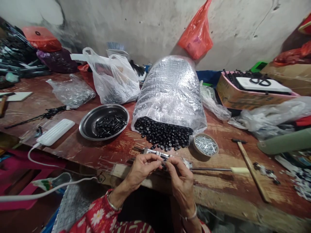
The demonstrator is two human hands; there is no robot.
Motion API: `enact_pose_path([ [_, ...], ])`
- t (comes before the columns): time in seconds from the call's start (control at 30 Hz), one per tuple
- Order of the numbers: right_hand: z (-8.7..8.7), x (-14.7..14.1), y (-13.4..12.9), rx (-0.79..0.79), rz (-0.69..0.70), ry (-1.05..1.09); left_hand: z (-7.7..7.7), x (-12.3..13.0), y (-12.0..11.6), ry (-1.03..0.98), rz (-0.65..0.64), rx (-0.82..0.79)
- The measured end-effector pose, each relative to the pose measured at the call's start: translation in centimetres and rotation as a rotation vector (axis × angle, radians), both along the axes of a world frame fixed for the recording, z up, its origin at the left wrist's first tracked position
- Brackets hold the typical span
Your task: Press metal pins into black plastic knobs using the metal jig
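Observation:
My left hand (pixel 143 166) and my right hand (pixel 179 176) meet at the table's front edge, thumbs and forefingers pinched together. Between the fingertips is a small dark piece (pixel 162 164), mostly hidden, so its kind is unclear. Just behind the fingers lies a metal fixture (pixel 155 152), and a long rod with a pale handle (pixel 239 170) runs to the right. Small black round caps (pixel 165 133) spill from a large clear bag (pixel 172 84). Right of them stands a tub (pixel 196 152) of silvery nails or pins (pixel 206 144). A steel bowl (pixel 84 131) at left holds black parts with metal shanks (pixel 110 125).
A hammer (pixel 252 171) lies on the right, near a green roll (pixel 284 142). At left are a white power bank (pixel 57 132) with its cable and a white plastic bag (pixel 111 77). A cardboard box (pixel 233 97) stands at back right; a red bag (pixel 198 35) hangs on the wall.

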State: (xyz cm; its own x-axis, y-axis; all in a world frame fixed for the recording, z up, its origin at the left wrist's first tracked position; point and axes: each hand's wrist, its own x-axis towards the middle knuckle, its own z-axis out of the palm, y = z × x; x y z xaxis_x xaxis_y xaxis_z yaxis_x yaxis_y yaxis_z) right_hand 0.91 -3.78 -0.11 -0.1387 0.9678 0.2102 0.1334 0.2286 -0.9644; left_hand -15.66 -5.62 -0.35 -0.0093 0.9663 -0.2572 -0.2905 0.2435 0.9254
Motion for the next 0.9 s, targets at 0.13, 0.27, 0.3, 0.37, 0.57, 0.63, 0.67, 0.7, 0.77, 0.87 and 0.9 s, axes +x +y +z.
enact_pose_path([
  [0.13, -0.4, 0.0, -0.4, -0.075, -0.028, 0.054, 0.2, 0.2, 0.0, 0.035, 0.009, 0.041],
  [0.27, -1.2, -0.1, -0.9, -0.156, -0.081, 0.124, 0.4, 0.5, -0.1, 0.012, -0.018, 0.023],
  [0.3, -1.3, -0.2, -1.0, -0.169, -0.094, 0.137, 0.4, 0.6, -0.2, 0.011, -0.018, 0.019],
  [0.37, -1.4, -0.3, -1.2, -0.179, -0.104, 0.147, 0.3, 0.7, -0.3, 0.042, -0.016, 0.030],
  [0.57, -0.2, 2.1, 0.8, -0.049, -0.250, 0.010, -0.2, -0.7, 0.0, 0.548, 0.055, 0.321],
  [0.63, -0.1, 4.3, 2.9, 0.069, -0.353, -0.090, -0.3, -1.5, 0.3, 0.730, 0.104, 0.484],
  [0.67, -0.3, 5.7, 4.2, 0.138, -0.424, -0.131, -0.4, -1.8, 0.4, 0.794, 0.112, 0.550],
  [0.7, -0.6, 7.0, 5.7, 0.193, -0.474, -0.204, -0.5, -2.1, 0.6, 0.843, 0.109, 0.600],
  [0.77, -1.4, 9.6, 8.5, 0.335, -0.561, -0.417, -0.9, -2.3, 0.9, 0.918, 0.089, 0.675],
  [0.87, -3.0, 12.3, 11.5, 0.429, -0.574, -0.657, -1.7, -2.0, 1.3, 1.008, 0.044, 0.766],
  [0.9, -3.5, 12.7, 12.1, 0.429, -0.561, -0.695, -2.0, -1.8, 1.4, 1.035, 0.034, 0.786],
])
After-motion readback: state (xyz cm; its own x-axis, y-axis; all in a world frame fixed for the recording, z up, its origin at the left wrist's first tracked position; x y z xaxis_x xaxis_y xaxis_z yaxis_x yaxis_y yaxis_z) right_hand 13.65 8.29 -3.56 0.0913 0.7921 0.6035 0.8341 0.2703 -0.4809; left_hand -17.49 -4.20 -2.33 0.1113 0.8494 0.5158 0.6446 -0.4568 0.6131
